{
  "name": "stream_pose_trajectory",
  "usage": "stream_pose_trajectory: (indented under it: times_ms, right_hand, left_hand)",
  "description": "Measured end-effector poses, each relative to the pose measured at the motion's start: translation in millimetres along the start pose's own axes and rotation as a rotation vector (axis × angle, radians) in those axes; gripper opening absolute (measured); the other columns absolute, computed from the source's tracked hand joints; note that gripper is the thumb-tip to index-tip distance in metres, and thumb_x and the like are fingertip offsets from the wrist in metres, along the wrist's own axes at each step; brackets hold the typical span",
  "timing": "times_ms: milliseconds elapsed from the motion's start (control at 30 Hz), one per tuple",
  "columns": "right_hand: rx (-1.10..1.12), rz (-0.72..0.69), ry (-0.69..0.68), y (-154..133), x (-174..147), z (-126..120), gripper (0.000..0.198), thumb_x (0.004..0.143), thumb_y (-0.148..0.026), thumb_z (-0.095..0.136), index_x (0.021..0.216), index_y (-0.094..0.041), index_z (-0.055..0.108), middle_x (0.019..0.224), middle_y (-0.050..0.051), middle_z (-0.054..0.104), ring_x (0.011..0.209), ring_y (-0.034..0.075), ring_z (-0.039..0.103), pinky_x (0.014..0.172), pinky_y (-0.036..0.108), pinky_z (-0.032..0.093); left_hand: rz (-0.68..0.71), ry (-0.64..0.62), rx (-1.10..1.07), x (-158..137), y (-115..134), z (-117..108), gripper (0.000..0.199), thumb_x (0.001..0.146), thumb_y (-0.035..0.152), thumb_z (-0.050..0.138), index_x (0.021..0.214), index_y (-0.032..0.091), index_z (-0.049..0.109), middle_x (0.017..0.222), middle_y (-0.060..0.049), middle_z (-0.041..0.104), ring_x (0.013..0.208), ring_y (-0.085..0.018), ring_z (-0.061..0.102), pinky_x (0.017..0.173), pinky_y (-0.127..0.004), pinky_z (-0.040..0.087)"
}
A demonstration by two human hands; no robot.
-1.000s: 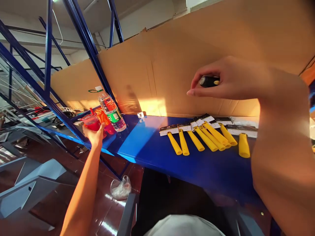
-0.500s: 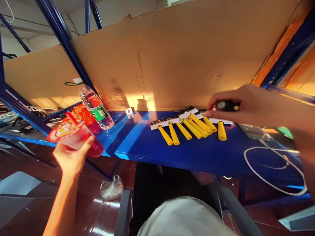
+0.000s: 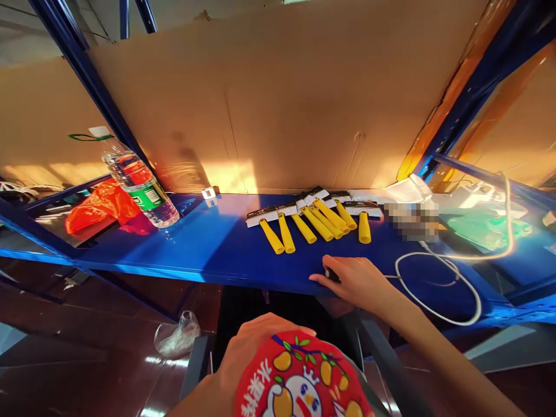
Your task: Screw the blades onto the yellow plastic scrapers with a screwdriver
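My left hand (image 3: pixel 247 344) is wrapped round a drink cup (image 3: pixel 299 376), held close to my body. Its red top carries mango pictures and a white cartoon figure, and most of the cup body is hidden beneath it. Over the front edge of the blue shelf (image 3: pixel 226 255), my right hand (image 3: pixel 354 281) is closed on a small black object (image 3: pixel 332 274). Fingers cover most of that object, so its kind does not show. Beyond this hand lie several yellow-handled tools (image 3: pixel 324 223) with flat black-and-white heads, side by side and partly overlapping.
A water bottle (image 3: pixel 145 191) with a green loop stands at left beside a red plastic bag (image 3: pixel 102 205). A small white object (image 3: pixel 209 193) sits near the cardboard back (image 3: pixel 278 104). A white cable (image 3: pixel 475 298) loops at right. A clear bag (image 3: pixel 178 336) lies on the floor.
My left hand has brought the cup from the far left in to my body. My right hand has come down and toward me from above the tools, keeping the black object. The view has shifted right.
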State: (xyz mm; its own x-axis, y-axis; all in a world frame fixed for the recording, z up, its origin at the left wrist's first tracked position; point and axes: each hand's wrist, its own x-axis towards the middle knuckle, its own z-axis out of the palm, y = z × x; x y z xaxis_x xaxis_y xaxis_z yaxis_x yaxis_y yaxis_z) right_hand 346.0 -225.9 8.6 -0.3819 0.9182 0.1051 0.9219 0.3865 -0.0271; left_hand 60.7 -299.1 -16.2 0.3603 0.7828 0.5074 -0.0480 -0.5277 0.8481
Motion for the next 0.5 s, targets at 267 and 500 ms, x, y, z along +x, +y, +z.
stream_pose_trajectory:
  times_ms: [267, 500]
  right_hand:
    - [-0.043, 0.113, 0.083, -3.7, -0.9, 8.7, 0.049, 0.118, -0.057, 0.042, 0.096, -0.021, 0.067, 0.089, 0.006, 0.083, 0.076, 0.027, 0.078, 0.062, 0.035, 0.014]
    - [-0.04, 0.14, 0.086, -6.8, -0.4, 6.9, 0.047, 0.118, -0.054, 0.044, 0.095, -0.021, 0.069, 0.088, 0.006, 0.083, 0.074, 0.026, 0.077, 0.062, 0.034, 0.014]
  left_hand:
    - [0.142, 0.054, -0.071, 40.4, 64.5, 42.2, 0.039, 0.111, 0.048, 0.055, 0.145, 0.058, 0.073, 0.111, 0.002, 0.088, 0.091, -0.037, 0.085, 0.08, -0.057, 0.069]
    - [0.111, 0.009, -0.009, 46.1, 82.3, 29.0, 0.043, 0.111, 0.049, 0.051, 0.148, 0.059, 0.07, 0.122, 0.001, 0.087, 0.107, -0.035, 0.083, 0.094, -0.057, 0.067]
